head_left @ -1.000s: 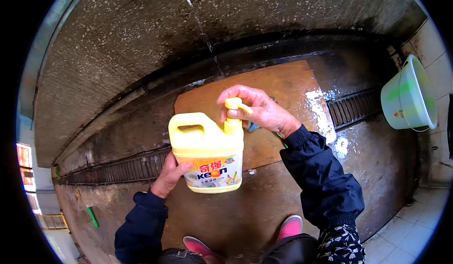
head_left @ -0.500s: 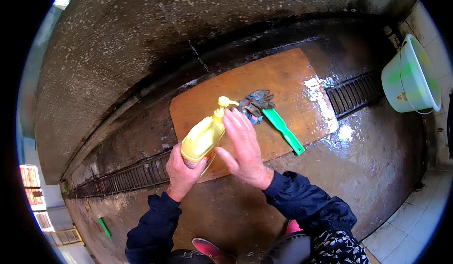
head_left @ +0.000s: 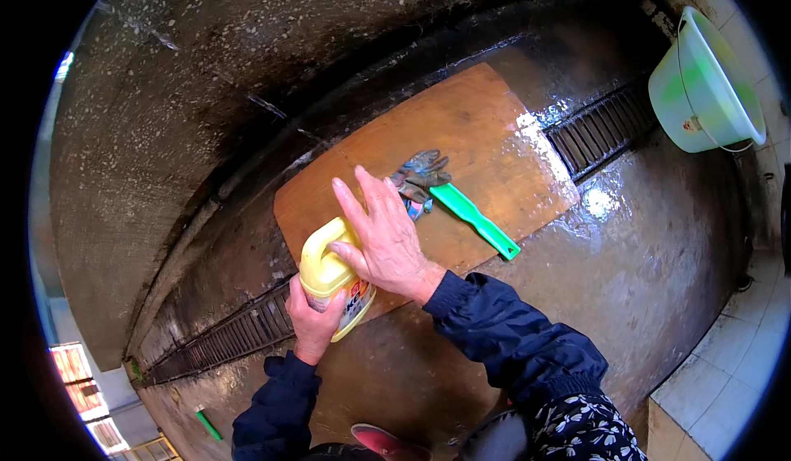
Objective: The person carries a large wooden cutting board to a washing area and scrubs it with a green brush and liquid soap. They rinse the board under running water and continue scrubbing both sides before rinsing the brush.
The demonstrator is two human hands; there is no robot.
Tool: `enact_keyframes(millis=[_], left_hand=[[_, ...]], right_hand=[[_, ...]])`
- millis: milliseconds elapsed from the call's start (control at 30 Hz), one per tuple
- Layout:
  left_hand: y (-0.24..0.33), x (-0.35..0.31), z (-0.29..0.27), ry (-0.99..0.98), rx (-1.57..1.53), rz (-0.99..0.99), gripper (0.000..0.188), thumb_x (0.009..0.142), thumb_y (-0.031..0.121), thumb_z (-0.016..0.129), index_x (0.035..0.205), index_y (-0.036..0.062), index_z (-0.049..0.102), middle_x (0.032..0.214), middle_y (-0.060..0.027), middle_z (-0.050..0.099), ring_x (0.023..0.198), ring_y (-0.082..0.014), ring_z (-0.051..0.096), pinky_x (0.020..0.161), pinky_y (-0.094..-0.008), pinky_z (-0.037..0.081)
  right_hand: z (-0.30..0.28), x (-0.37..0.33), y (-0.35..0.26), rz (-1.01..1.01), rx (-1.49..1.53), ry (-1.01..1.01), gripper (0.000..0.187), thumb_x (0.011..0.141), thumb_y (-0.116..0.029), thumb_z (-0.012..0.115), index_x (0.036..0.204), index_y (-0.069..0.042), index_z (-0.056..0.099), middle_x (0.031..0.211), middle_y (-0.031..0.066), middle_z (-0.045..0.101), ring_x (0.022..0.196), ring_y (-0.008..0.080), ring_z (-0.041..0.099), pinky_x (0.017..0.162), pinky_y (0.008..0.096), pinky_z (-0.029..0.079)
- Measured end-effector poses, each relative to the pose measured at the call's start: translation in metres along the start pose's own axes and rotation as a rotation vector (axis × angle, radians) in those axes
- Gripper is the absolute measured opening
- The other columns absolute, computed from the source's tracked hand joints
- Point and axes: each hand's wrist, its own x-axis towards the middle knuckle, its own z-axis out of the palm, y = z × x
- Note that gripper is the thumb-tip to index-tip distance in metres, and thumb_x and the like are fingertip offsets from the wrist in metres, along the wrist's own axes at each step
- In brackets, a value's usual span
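My left hand [head_left: 313, 321] is wrapped round the lower body of a yellow plastic pump bottle [head_left: 323, 276] with a printed label. Over the bottle's upper side is my right hand [head_left: 386, 243], its fingers spread and its thumb close to the bottle's handle; whether it touches is hard to tell. That hand hides the pump top. Just beyond lie dark, patterned work gloves [head_left: 418, 173] on an orange-brown board [head_left: 486, 131]. A bright green plastic handle [head_left: 476, 220] sticks out from beside the gloves; its far end is hidden.
The board lies across a slotted drain grate [head_left: 606, 131] on a wet concrete floor [head_left: 651, 238]. A pale green bucket [head_left: 696, 90] with a wire handle stands by the tiled wall at right. A small green piece [head_left: 208, 425] lies at lower left. My pink shoe [head_left: 387, 443] shows below.
The bottle has tilted and come lower, so its handle faces up and the pump top is now hidden. My right hand has moved left over the bottle, fingers spreading. The view has shifted slightly.
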Motion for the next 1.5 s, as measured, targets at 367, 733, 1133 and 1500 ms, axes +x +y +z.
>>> enact_keyframes(millis=[367, 733, 1133, 1500], left_hand=[[0.004, 0.025, 0.012, -0.004, -0.015, 0.045, 0.048, 0.069, 0.015, 0.079, 0.106, -0.0008, 0.053, 0.089, -0.0159, 0.066, 0.08, -0.0293, 0.067, 0.072, -0.0371, 0.052], [0.001, 0.027, 0.014, -0.014, -0.057, 0.009, 0.047, 0.07, 0.015, 0.078, 0.106, -0.0017, 0.053, 0.089, -0.0162, 0.066, 0.081, -0.0278, 0.067, 0.072, -0.0361, 0.052], [-0.004, 0.025, 0.012, -0.021, -0.053, 0.001, 0.045, 0.071, 0.014, 0.077, 0.107, -0.0016, 0.054, 0.088, -0.0159, 0.067, 0.08, -0.0272, 0.067, 0.072, -0.0354, 0.052], [-0.004, 0.025, 0.012, 0.0, -0.065, 0.003, 0.046, 0.071, 0.013, 0.077, 0.107, -0.0025, 0.054, 0.089, -0.016, 0.066, 0.08, -0.0266, 0.067, 0.072, -0.0352, 0.051]], right_hand=[[0.013, 0.007, 0.013, 0.015, -0.023, 0.041, 0.074, 0.081, -0.044, 0.062, 0.141, -0.007, 0.038, 0.123, 0.025, 0.047, 0.12, 0.0456, 0.038, 0.104, 0.0539, 0.03], [0.015, 0.015, 0.022, 0.0, -0.05, -0.014, 0.076, 0.083, -0.055, 0.056, 0.144, -0.015, 0.036, 0.115, 0.0261, 0.051, 0.114, 0.0447, 0.041, 0.101, 0.0552, 0.032], [0.018, 0.011, 0.026, -0.007, -0.036, -0.068, 0.075, 0.085, -0.06, 0.051, 0.145, -0.018, 0.036, 0.112, 0.0267, 0.051, 0.113, 0.0443, 0.042, 0.1, 0.0556, 0.031], [0.018, 0.012, 0.029, 0.008, 0.065, 0.038, 0.075, 0.084, -0.048, 0.059, 0.144, -0.01, 0.034, 0.119, 0.026, 0.048, 0.113, 0.0429, 0.044, 0.1, 0.0512, 0.034]])
